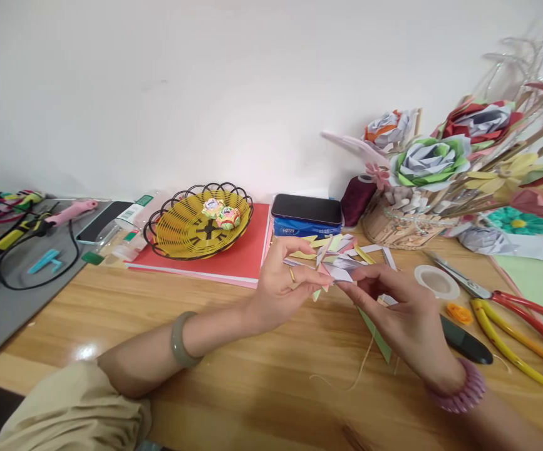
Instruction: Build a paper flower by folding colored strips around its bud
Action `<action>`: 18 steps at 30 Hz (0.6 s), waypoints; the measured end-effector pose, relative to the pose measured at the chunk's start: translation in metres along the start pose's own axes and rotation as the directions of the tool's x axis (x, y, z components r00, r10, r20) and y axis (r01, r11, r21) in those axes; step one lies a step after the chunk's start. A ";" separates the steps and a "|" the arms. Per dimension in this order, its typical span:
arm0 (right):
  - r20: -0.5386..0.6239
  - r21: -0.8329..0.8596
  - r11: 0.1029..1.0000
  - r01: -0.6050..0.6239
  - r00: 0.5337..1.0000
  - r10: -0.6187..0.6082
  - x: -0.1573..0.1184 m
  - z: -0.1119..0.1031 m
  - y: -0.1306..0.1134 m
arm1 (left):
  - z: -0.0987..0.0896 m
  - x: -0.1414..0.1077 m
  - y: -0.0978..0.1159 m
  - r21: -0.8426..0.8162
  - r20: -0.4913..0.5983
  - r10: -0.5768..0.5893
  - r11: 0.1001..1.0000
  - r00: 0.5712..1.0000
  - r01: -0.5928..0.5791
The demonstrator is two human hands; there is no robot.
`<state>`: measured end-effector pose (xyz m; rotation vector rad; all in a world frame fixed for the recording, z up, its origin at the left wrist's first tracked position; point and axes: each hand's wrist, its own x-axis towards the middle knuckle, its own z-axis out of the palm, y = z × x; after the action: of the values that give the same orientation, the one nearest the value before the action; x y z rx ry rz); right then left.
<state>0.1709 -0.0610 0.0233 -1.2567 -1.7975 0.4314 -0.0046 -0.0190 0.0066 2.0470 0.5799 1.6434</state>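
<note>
Between my two hands is a small folded paper piece [338, 272] with white, pink and pale green-yellow points. My left hand [275, 288], wearing a ring, pinches its left side between thumb and fingers. On the other side, my right hand [400, 313] grips the white edge of the same paper with thumb and forefinger. Behind them lies a heap of paper strips [315, 245] in yellow, white and pink. A green paper strip [375, 335] and a thin thread [361, 369] lie beneath my right hand.
A yellow woven basket [177, 228] holding small paper balls stands on red paper [196, 268]. A phone [306, 208] rests on a blue pack. At right are scissors [482, 289], yellow-handled pliers [506, 351], a tape roll [436, 282] and a pot of paper flowers [393, 225].
</note>
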 end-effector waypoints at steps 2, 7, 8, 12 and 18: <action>-0.006 0.004 1.000 0.016 1.000 -0.016 0.000 0.000 0.000 | 0.001 -0.001 0.002 -0.024 0.014 -0.050 0.998 0.999 0.051; 0.092 0.054 0.998 -0.014 0.996 0.009 -0.001 0.003 0.001 | 0.006 -0.001 0.002 -0.228 0.164 -0.388 0.880 0.907 0.418; 0.122 0.058 0.998 -0.034 0.992 0.026 -0.001 0.003 0.000 | 0.006 0.000 0.002 -0.285 0.207 -0.424 0.836 0.882 0.469; 0.216 0.029 0.995 -0.097 0.972 0.089 0.001 0.003 -0.002 | 0.006 0.003 0.003 -0.374 0.265 -0.506 0.731 0.821 0.571; 0.275 0.123 0.977 -0.172 0.952 0.133 0.004 0.003 -0.001 | 0.006 0.007 0.007 -0.391 0.240 -0.601 0.659 0.762 0.643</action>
<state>0.1676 -0.0572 0.0240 -1.2870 -1.8562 0.8388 0.0034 -0.0207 0.0150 1.3453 0.6912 1.1190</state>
